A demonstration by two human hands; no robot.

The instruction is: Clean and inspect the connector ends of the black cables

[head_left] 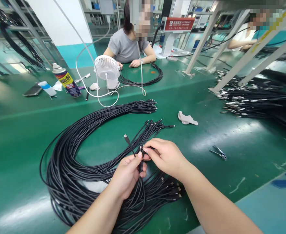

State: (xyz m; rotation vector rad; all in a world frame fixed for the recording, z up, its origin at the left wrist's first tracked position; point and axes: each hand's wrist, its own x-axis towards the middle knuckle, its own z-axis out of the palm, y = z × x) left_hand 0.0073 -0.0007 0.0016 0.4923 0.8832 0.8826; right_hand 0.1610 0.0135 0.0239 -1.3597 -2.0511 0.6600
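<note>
Several black USB cables (140, 191) run up into my left hand (128, 174), whose fingers are wrapped round them. One plug (126, 139) sticks up to the left above that hand. My right hand (166, 156) meets the left one, thumb and forefinger pinched at the cable ends; the small connectors there are partly hidden by the fingers. Under and around both hands lies a big curved bundle of black cables (62, 162). Its far ends (150, 105) point right, and more plugs (175, 191) lie below my right wrist.
Nail clippers (220, 153) and a crumpled white cloth (187, 118) lie to the right on the green table (206, 182). Behind stand a white fan (107, 67) and a spray can (67, 81). More cables (262, 100) heap near slanted posts. A co-worker (128, 45) sits opposite.
</note>
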